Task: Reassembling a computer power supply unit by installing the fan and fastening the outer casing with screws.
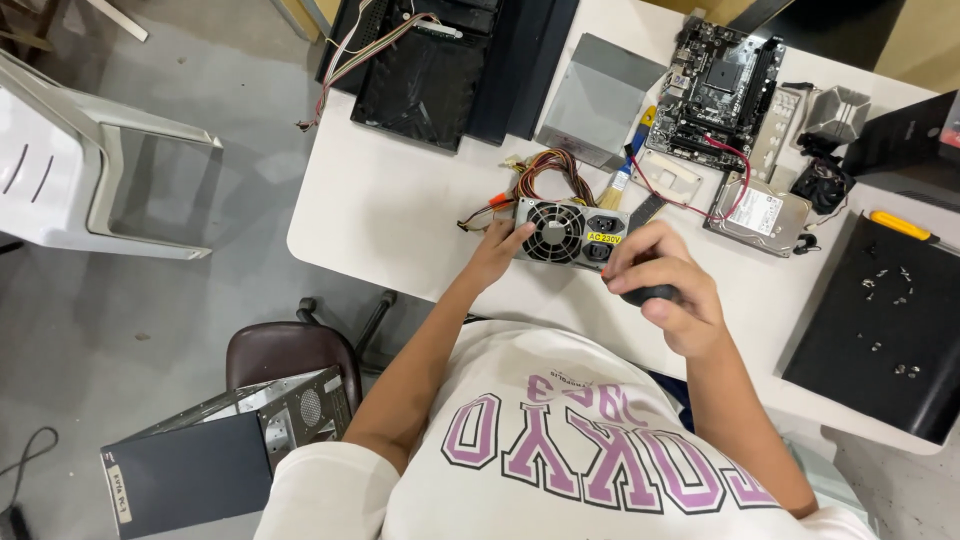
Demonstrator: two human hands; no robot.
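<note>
Grey power supply (568, 233) lies crosswise, fan facing wearer; left hand (497, 250) steadies it, right hand (665, 290) grips black handle (650, 294).

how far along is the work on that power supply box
Done: the grey metal power supply box is out on the white table, beside a bare green motherboard and silver hard drive. In hand: left hand steadies the box; right hand grips a black-handled tool. Left: its fan-side cover looks closed.

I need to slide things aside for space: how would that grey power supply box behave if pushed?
The power supply box is a flat-sided metal case, so it would probably slide, not roll. It likely feels heavy for its size. Its floppy wire bundle would probably drag behind.
</note>
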